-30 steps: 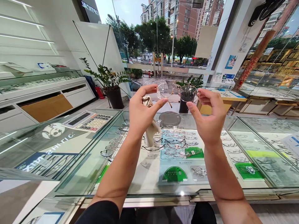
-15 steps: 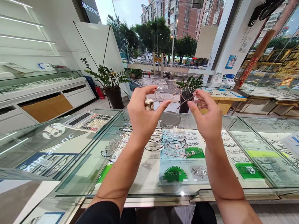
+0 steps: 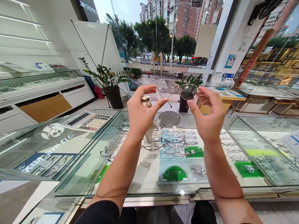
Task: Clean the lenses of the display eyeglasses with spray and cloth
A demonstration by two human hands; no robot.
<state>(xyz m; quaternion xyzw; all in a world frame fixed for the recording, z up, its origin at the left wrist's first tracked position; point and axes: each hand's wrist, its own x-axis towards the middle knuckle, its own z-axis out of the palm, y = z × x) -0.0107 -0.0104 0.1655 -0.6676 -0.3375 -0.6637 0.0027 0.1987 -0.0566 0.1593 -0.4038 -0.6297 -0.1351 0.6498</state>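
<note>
Gold-toned wire eyeglasses with rounded clear lenses (image 3: 174,91), held up in mid-air between left hand (image 3: 142,109) and right hand (image 3: 209,118), above a long glass-topped display case (image 3: 140,186). Lenses nearly invisible; one rim hard to separate from a green-leaved plant in a dark pot (image 3: 194,80) behind. Side arms mostly obscured, only tips showing below.

At left, forefinger and thumb spread wide, forefinger tip gripping the outer edge of the frame; thumb tip just below the rim, contact impossible to tell. Remaining fingers hidden behind the palm. Crumpled off-white cloth with dark markings (image 3: 149,134) hanging behind, partly covered by thumb and wrist; exact hold on it unclear.

At right, forefinger bent to the opposite outer edge, gripping there; thumb apart, beneath the lens; other fingers loosely curled, partly hidden.

Black fabric sleeve (image 3: 99,213) at lower left, cut off by the bottom edge. Rows of thin-framed spectacles (image 3: 175,140) inside the case, some blocked by the forearms, tags too small to read. Pale printed sheet (image 3: 293,141) cut off at far right.
</note>
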